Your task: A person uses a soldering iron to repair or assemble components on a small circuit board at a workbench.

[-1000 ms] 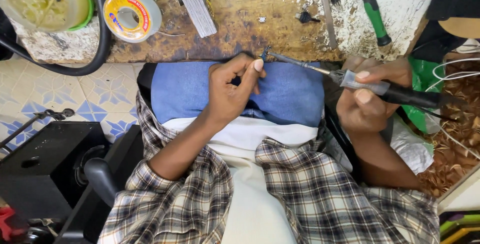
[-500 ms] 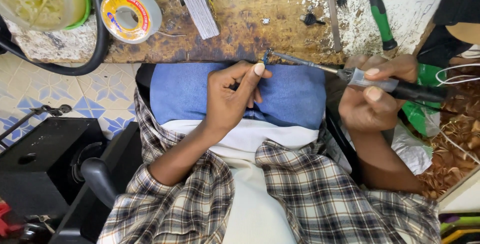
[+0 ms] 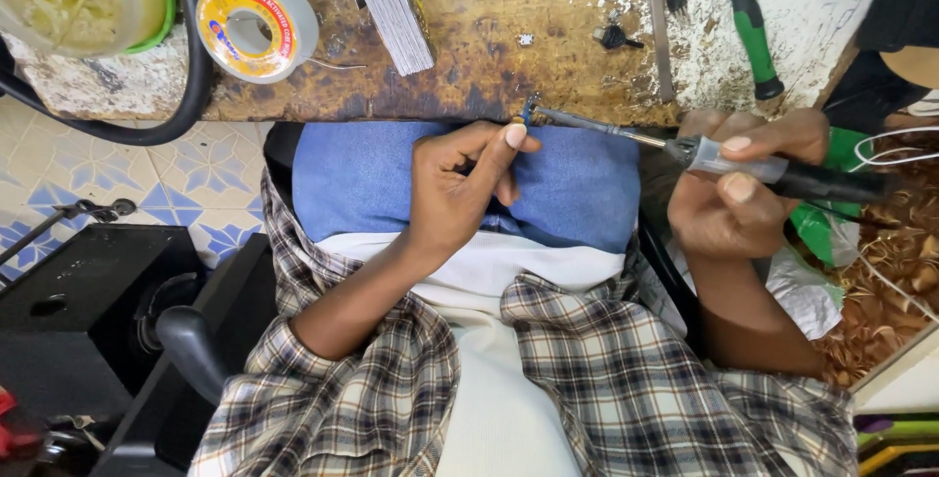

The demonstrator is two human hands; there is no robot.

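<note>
My left hand (image 3: 458, 188) rests over my lap in blue jeans and pinches a tiny blue part (image 3: 526, 110) between thumb and forefinger at the edge of the worn wooden bench (image 3: 489, 56). In my right hand (image 3: 736, 188) is a soldering iron (image 3: 773, 166) with a black handle; its thin metal tip reaches left and touches the small part.
On the bench lie a yellow-labelled spool of solder wire (image 3: 256, 27), a grey ribbed block (image 3: 396, 22), a green-handled screwdriver (image 3: 751, 22), a metal rod and small screws. A black hose (image 3: 186, 86) curves at left. A black speaker box (image 3: 78, 311) stands on the tiled floor; copper wire scraps lie at right.
The view has shifted slightly. Both hands stay almost still, with the iron's tip held at the small part.
</note>
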